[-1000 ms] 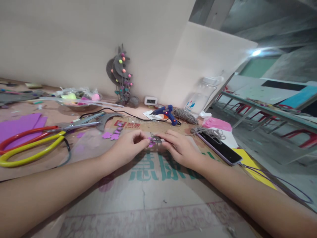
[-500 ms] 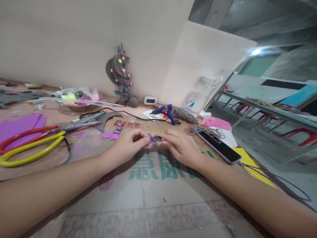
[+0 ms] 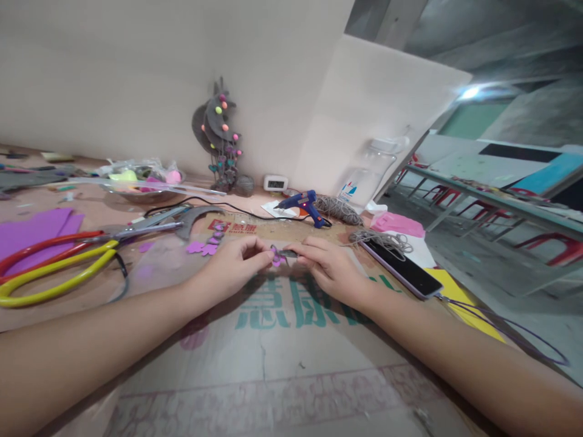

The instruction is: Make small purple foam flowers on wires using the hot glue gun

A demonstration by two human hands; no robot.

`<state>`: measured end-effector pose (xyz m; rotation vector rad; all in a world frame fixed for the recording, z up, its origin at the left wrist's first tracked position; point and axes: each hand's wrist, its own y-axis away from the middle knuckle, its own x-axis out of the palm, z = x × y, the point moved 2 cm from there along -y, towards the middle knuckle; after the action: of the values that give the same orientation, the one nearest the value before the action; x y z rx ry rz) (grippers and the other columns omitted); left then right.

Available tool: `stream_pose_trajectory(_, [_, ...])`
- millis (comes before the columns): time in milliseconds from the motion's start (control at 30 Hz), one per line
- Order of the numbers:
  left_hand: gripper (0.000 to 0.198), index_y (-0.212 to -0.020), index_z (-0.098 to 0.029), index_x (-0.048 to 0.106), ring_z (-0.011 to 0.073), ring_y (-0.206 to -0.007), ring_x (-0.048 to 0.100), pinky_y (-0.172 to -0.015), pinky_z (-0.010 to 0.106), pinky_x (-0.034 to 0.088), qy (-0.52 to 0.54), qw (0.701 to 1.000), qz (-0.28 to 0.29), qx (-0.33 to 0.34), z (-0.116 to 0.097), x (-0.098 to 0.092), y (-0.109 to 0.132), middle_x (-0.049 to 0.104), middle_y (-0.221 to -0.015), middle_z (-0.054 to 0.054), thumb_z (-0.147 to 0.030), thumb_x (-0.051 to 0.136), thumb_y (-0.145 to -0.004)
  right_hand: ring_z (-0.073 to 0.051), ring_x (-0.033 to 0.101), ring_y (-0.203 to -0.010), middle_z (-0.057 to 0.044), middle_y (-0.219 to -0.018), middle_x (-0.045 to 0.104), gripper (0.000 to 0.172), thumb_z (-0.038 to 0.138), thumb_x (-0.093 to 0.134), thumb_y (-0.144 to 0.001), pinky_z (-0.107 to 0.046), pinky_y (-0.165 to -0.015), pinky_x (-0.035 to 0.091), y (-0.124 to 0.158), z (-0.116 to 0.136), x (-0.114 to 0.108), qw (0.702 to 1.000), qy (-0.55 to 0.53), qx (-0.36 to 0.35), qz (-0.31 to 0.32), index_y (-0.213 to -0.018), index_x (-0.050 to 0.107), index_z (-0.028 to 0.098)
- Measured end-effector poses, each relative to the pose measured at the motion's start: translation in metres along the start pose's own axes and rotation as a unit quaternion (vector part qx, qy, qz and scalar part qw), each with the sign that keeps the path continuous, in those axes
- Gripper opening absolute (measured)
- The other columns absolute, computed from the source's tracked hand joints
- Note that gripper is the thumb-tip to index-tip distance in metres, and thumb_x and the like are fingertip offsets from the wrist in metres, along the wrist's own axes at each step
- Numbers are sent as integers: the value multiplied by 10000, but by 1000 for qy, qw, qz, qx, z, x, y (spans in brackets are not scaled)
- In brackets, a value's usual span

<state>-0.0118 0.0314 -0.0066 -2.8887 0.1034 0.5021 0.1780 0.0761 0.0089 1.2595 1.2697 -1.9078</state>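
A purple piece (image 3: 276,261) is resting in the pinching grip of the left hand (image 3: 234,262), over the bench (image 3: 104,217) middle; the right hand (image 3: 328,265) is pinching a slim grey piece (image 3: 288,254). They are seemingly fitting these, next needing steadiness. Toward the back edge a glue gun (image 3: 305,202) is lying, leftward scissors (image 3: 93,255), obstructing neither.

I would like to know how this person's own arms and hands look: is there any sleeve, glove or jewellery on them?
The left hand and right hand wear no gloves. The left forearm and right forearm show no sleeve, watch or bracelet. Whether any ring is worn is unclear.
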Motion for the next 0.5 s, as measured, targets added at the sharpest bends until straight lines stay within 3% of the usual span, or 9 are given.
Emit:
stream_pose_trajectory(133, [180, -658, -166, 541, 138, -614, 511, -580, 245, 391, 4, 1000, 6, -5, 1, 0, 0, 548, -630, -6, -309, 534, -768, -174, 539, -758, -63, -798, 575, 320, 268, 352, -946, -298, -670, 450, 1, -2, 0, 999, -31, 25, -15, -1137, 585, 161])
stream_pose_trajectory(267, [185, -666, -168, 549, 138, -629, 517, -603, 249, 397, 25, 1000, -7, -6, 2, 0, 0, 549, -641, -9, -319, 540, -772, -177, 561, -822, -61, -867, 580, 309, 274, 345, -950, -320, -736, 467, 3, -2, -3, 994, -52, 66, -76, -1157, 558, 188])
stream_pose_trajectory(500, [198, -716, -164, 536, 126, -628, 518, -617, 250, 408, 67, 998, -6, 1, 2, 1, 1, 555, -655, -10, -340, 532, -808, -183, 526, -757, -70, -817, 548, 278, 249, 386, -929, -321, -691, 464, 4, 3, -5, 997, 4, 17, -77, -1137, 547, 156])
